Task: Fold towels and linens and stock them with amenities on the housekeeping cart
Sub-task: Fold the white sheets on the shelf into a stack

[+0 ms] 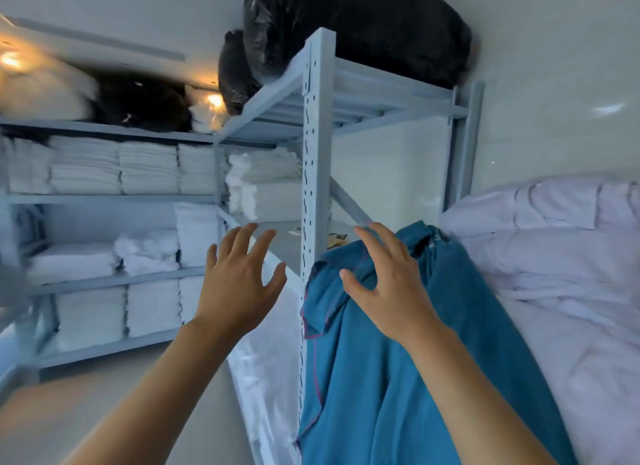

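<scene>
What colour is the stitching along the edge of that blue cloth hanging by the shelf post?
Pinkish-red stitching on the teal-blue cloth, seen in the head view.

No text, label, brand, number or sign could be read anywhere in the head view. Small printed items (337,240) lay on a shelf of the grey metal rack (313,159), but whatever was printed on them was too blurred and too small to make out.

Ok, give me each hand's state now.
Left hand: open, fingers spread, holding nothing.
Right hand: open, over the blue cloth, gripping nothing.
</scene>
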### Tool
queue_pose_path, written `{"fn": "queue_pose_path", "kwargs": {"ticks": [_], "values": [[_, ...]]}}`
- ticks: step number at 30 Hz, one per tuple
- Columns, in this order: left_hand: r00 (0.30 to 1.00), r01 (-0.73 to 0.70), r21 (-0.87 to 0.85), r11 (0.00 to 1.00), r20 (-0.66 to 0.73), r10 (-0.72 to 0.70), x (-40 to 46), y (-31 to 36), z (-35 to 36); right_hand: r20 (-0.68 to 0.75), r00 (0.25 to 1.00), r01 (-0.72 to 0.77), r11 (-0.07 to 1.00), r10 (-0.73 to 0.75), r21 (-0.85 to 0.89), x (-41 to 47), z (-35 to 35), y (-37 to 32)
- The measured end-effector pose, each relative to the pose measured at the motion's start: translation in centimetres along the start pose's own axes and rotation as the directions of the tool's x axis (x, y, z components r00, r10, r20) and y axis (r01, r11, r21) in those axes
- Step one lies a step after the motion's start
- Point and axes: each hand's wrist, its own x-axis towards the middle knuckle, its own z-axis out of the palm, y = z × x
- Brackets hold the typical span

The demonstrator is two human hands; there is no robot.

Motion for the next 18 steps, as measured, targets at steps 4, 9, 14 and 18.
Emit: {"fn": "queue_pose_path", "kwargs": {"ticks": [4, 9, 14, 18], "values": [[0.997, 0.079, 0.108, 0.991, -0.012, -0.078, -1.6, -4.3, -1.9, 0.057, 0.996, 0.061, 0.992, -0.067, 0.109, 1.4, 4.3, -2.7], [0.989, 0.144, 0.175, 0.974, -0.046, -0.138, -1.4, -9.7, -3.6, 0.082, 0.989, 0.109, 0.977, -0.125, 0.182, 4.0, 9.6, -5.9], [0.989, 0.145, 0.189, 0.971, -0.067, -0.134, 0.2, -15.2, -2.5, 0.104, 0.983, 0.132, 0.975, -0.152, 0.179, 6.5, 15.2, -7.0], [0.993, 0.117, 0.187, 0.975, -0.056, -0.108, 2.2, -20.9, 0.1, 0.103, 0.986, 0.113, 0.981, -0.130, 0.160, 9.4, 20.2, -7.7]]}}
